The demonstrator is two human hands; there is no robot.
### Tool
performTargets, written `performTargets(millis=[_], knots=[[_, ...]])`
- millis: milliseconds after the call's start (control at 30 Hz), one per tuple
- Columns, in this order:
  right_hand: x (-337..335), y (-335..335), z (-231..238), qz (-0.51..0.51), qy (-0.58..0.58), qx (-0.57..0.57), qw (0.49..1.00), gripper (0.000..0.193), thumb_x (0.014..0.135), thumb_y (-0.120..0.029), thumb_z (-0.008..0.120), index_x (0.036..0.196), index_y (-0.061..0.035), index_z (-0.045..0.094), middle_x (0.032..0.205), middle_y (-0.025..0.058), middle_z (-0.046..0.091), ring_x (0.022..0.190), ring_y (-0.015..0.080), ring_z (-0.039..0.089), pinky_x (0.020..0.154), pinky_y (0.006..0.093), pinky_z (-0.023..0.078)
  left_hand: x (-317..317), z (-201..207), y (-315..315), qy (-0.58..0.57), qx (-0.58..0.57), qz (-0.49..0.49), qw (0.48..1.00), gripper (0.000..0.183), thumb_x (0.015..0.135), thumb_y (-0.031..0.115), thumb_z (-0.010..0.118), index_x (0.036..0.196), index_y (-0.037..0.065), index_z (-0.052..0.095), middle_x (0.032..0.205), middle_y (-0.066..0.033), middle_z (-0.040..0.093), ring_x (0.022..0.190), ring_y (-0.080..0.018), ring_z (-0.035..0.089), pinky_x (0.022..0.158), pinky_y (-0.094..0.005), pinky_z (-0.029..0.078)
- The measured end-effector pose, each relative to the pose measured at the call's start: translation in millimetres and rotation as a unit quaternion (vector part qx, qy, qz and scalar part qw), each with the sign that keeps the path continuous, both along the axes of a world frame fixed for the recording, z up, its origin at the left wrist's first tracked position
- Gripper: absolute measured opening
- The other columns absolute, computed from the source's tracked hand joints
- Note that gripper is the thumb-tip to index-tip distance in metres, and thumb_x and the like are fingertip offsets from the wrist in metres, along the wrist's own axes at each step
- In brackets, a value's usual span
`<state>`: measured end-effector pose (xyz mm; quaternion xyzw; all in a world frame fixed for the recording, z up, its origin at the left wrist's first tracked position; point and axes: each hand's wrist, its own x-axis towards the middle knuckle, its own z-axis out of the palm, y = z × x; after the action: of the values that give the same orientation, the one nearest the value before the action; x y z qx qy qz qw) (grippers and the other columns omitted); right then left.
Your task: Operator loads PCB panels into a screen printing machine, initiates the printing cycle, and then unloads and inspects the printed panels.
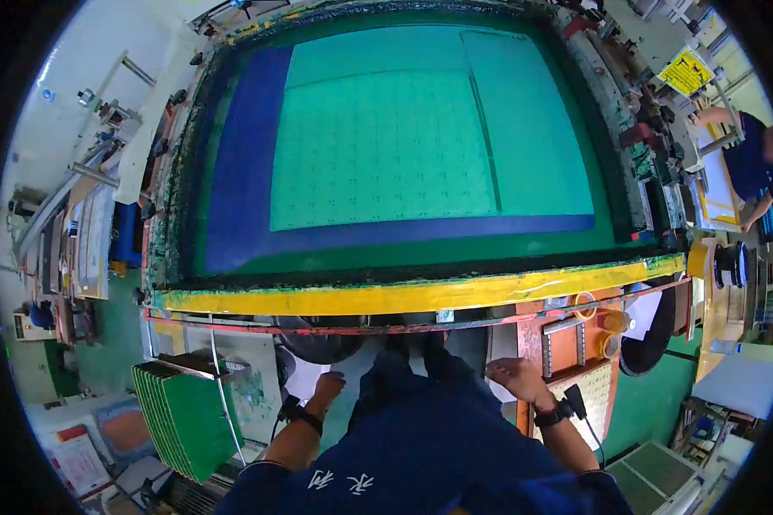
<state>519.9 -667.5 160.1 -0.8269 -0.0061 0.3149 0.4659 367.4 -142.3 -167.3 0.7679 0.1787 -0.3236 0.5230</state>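
Note:
In front of me lies a large screen-printing frame (pixel 404 292) with a yellow-taped front edge. Its green mesh carries a lighter green rectangular area (pixel 386 146) with rows of small marks, bordered by dark blue bands (pixel 240 163) at the left and front. My left hand (pixel 328 388) hangs below the front edge, fingers loosely bent and apart, holding nothing I can see. On the other side of my body, my right hand (pixel 517 378) is held out with loosely extended fingers, near an orange bench (pixel 528 343) and touching nothing visible. Both wrists wear dark bands.
At lower left stands a rack of upright green panels (pixel 185 421). Right of me, the orange bench holds tape rolls (pixel 614 320) and a pale dotted panel (pixel 591 390). A black round bin (pixel 648 343) stands beside it. Another person (pixel 751 163) works at far right.

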Motion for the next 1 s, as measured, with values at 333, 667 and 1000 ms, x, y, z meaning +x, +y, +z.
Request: performTargets(millis=[333, 667, 1000], knots=[[64, 52, 121, -0.010, -0.479, -0.123, 0.869, 0.031, 0.076, 0.003, 0.063, 0.106, 0.0046, 0.064, 0.116, 0.0202, 0.064, 0.110, 0.0386, 0.060, 0.096, 0.0433, 0.047, 88, 88, -37, 0.054, 0.041, 0.117, 0.991, 0.020, 0.077, 0.012, 0.068, 0.096, 0.007, 0.066, 0.081, -0.0065, 0.066, 0.065, -0.0172, 0.062, 0.055, -0.0310, 0.050], [69, 58, 102, -0.021, -0.502, -0.206, 0.840, 0.032, 0.076, 0.003, 0.063, 0.108, 0.0033, 0.064, 0.115, 0.0195, 0.065, 0.114, 0.0380, 0.060, 0.101, 0.0474, 0.045, 79, 75, -22, 0.070, -0.094, 0.285, 0.951, 0.024, 0.092, 0.030, 0.057, 0.099, 0.009, 0.067, 0.083, -0.0059, 0.068, 0.063, -0.0156, 0.061, 0.055, -0.0284, 0.048], [59, 53, 98, -0.031, -0.510, -0.143, 0.848, 0.033, 0.075, 0.004, 0.062, 0.107, 0.0033, 0.064, 0.115, 0.0204, 0.065, 0.116, 0.0396, 0.059, 0.102, 0.0491, 0.043, 91, 45, -7, 0.074, -0.111, 0.170, 0.976, 0.023, 0.093, 0.028, 0.057, 0.099, 0.008, 0.067, 0.083, -0.0056, 0.067, 0.062, -0.0159, 0.061, 0.055, -0.0288, 0.048]])
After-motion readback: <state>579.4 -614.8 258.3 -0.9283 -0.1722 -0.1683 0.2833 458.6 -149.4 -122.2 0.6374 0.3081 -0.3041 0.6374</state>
